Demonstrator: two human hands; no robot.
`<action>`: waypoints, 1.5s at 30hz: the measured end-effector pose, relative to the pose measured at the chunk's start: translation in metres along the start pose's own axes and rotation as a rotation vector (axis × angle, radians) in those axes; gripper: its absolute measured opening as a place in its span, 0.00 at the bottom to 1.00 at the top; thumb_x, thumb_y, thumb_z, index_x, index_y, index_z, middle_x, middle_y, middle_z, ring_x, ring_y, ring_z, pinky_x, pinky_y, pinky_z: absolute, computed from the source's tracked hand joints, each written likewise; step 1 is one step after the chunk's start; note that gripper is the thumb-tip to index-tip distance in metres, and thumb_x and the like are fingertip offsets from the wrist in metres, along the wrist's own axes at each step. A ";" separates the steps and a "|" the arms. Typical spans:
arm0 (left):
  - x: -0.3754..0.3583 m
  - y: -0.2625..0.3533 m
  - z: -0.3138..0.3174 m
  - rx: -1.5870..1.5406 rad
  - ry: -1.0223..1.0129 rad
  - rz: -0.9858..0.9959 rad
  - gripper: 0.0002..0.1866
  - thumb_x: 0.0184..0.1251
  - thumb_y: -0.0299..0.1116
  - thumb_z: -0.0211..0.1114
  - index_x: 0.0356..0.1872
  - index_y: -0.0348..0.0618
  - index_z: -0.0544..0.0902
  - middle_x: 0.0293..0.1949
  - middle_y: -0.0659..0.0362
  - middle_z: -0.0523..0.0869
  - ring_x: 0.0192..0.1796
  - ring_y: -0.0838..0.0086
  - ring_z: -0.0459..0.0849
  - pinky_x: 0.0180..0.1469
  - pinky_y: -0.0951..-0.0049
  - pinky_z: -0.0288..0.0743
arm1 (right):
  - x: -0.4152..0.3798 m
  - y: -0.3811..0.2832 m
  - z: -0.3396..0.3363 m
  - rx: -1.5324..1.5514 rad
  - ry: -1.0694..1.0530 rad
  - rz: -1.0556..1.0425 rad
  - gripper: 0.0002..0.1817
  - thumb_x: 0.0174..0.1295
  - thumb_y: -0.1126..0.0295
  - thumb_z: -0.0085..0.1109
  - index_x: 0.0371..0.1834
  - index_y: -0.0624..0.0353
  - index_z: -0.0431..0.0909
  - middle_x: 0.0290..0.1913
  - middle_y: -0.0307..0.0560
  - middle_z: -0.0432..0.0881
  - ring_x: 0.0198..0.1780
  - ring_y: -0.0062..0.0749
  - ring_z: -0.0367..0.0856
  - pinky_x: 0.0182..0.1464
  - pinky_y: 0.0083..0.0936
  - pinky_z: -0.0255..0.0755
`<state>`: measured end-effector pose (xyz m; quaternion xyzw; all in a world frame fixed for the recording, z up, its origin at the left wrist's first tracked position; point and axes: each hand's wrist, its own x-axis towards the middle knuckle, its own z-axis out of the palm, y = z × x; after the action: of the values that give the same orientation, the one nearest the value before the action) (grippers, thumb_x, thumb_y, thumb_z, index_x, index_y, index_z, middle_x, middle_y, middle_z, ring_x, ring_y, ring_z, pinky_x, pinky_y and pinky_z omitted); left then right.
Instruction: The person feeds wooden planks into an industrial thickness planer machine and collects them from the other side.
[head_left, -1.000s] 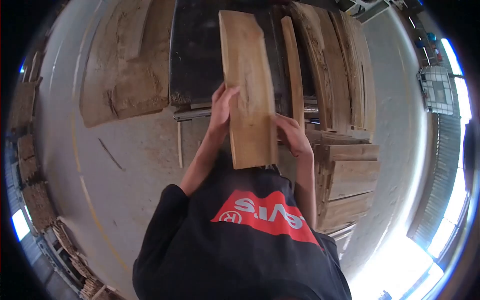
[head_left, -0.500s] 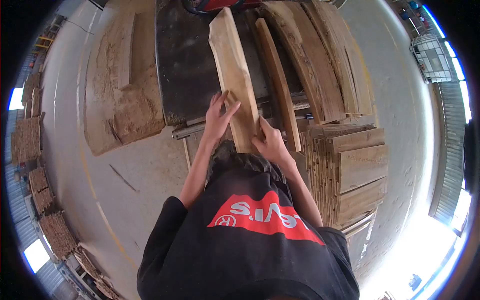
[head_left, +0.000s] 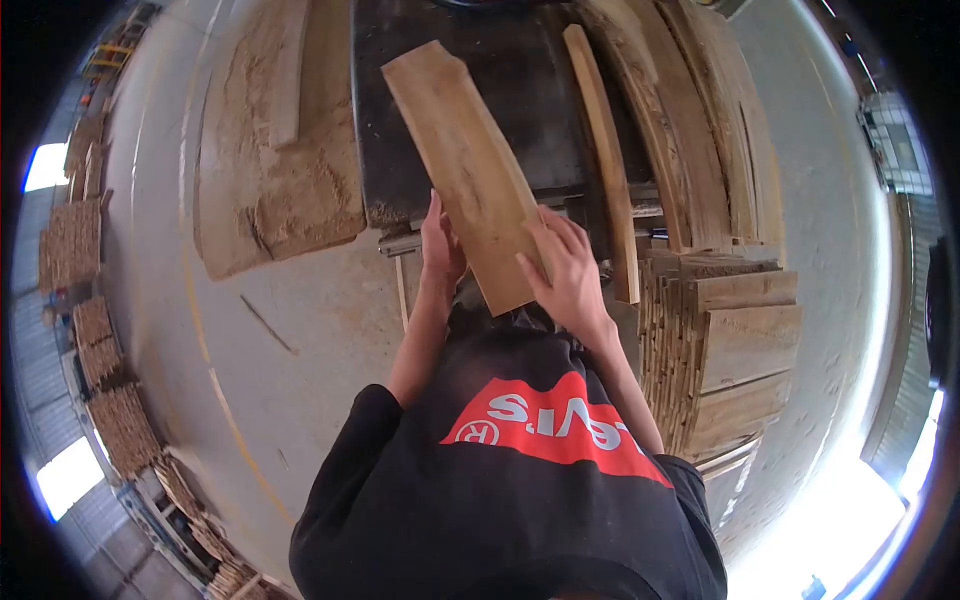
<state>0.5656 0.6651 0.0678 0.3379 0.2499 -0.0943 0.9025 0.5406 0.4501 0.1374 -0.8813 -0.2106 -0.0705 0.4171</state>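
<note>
A wooden board (head_left: 460, 170) is held between both hands in front of my body, its broad face turned up and its far end leaning to the left over the dark machine table (head_left: 500, 80). My left hand (head_left: 441, 238) grips the left edge near the close end, with some fingers hidden under the wood. On the right edge, my right hand (head_left: 568, 262) is closed round the board, thumb and fingers over the top face. A narrow wooden strip (head_left: 608, 160) lies to the right of the board, apart from my right hand.
Long rough planks (head_left: 680, 120) lie at the right of the table. Below them stands a stack of cut boards (head_left: 745, 345). At the left, a sawdust-covered panel (head_left: 290, 200) carries another strip (head_left: 290, 75). More wood stacks (head_left: 125, 430) line the far left.
The board has turned over to show a broad, flat face, and its far end has swung left. Both hands have shifted their hold along its edges. My view has shifted slightly.
</note>
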 end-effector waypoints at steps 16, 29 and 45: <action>0.012 -0.018 -0.002 0.710 0.263 0.451 0.36 0.79 0.51 0.71 0.73 0.30 0.75 0.62 0.51 0.87 0.60 0.65 0.88 0.64 0.63 0.82 | -0.013 0.096 0.076 0.656 0.178 0.528 0.29 0.81 0.63 0.61 0.77 0.73 0.72 0.61 0.51 0.87 0.58 0.25 0.83 0.62 0.25 0.77; -0.034 -0.034 -0.020 1.863 -0.268 0.693 0.82 0.36 0.54 0.92 0.84 0.22 0.43 0.85 0.27 0.46 0.88 0.30 0.39 0.87 0.37 0.46 | -0.022 0.108 0.096 0.470 0.146 0.475 0.34 0.81 0.61 0.61 0.83 0.67 0.65 0.81 0.62 0.72 0.83 0.49 0.68 0.81 0.38 0.62; -0.032 -0.036 -0.016 1.815 -0.239 0.681 0.80 0.32 0.49 0.93 0.83 0.20 0.48 0.84 0.26 0.51 0.88 0.31 0.45 0.86 0.41 0.52 | -0.020 0.091 0.086 0.281 0.070 0.595 0.33 0.82 0.55 0.57 0.85 0.55 0.65 0.80 0.57 0.74 0.82 0.51 0.69 0.80 0.39 0.64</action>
<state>0.5193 0.6486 0.0539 0.9467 -0.1219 -0.0186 0.2976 0.5577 0.4582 0.0122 -0.8352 0.0628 0.0539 0.5437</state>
